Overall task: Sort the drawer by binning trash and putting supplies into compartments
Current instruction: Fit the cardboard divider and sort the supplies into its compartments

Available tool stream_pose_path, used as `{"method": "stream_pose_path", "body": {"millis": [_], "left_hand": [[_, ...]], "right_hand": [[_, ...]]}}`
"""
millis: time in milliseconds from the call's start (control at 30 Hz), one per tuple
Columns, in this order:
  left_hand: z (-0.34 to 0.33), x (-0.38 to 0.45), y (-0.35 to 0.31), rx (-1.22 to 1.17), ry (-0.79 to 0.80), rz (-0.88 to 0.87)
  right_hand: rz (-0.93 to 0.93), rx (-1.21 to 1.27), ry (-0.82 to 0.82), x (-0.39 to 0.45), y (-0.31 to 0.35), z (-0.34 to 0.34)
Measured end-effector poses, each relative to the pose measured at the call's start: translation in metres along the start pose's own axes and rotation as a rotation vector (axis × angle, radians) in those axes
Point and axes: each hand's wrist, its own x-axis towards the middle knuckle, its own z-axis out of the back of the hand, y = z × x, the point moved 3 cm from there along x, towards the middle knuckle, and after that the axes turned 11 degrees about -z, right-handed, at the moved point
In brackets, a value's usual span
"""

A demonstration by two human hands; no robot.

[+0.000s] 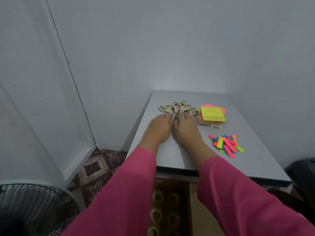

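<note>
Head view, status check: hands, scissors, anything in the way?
Both hands, left and right, at the scissors pile, grip unclear. Sticky notes and colored strips lie to the right, apart. Nothing blocking.

Both arms are in loose, wide pink sleeves (133,193) that stop short of the wrists near the table's (255,126) front edge, hands bare, no rings or watch showing.
</note>
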Motion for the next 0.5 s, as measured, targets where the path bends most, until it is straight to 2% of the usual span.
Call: {"method": "stream_pose_path", "body": {"millis": [333, 500], "left_hand": [[-0.003, 0.014, 0.003, 0.044, 0.174, 0.03], [-0.002, 0.012, 0.002, 0.016, 0.164, 0.023]], "right_hand": [[-0.005, -0.216, 0.103, 0.008, -0.003, -0.005], [0.006, -0.205, 0.038, 0.005, -0.003, -0.006]]}}
